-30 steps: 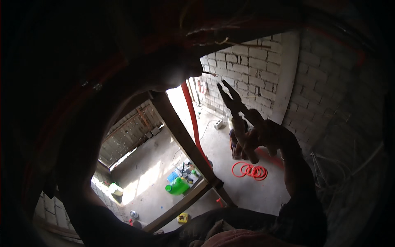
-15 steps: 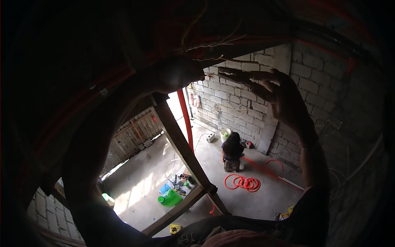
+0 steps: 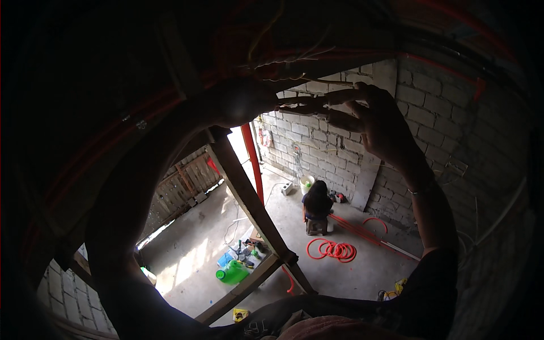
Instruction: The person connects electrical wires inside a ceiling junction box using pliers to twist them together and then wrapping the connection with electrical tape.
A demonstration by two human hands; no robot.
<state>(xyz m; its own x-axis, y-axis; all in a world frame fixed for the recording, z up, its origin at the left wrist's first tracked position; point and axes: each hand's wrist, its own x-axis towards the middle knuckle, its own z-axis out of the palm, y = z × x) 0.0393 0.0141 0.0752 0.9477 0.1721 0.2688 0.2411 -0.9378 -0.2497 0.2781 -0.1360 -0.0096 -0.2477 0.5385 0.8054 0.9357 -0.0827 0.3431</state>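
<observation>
Raised overhead in deep shade, my left hand (image 3: 243,103) is closed, with its fingertips toward the right. It grips a wire whose body is hidden in the dark. My right hand (image 3: 377,122) reaches in from the right, its fingers stretched toward the left fingertips and pinched where the wire's end lies. The fingers are in silhouette, so the strands between them barely show. Just above both hands, several loose thin wires (image 3: 294,58) hang from the dark ceiling, and one pale wire (image 3: 328,82) runs right toward my right knuckles.
Wooden beams (image 3: 243,190) cross below me, beside a red upright pipe (image 3: 253,164). On the concrete floor far down, a person (image 3: 317,201) sits on a stool near coiled orange tubing (image 3: 331,250). A green jug (image 3: 231,273) stands by tools. A block wall (image 3: 334,141) rises behind.
My right hand has moved left and its fingers now meet the left fingertips, covering the splayed copper strands seen before. The left hand has stayed about in place.
</observation>
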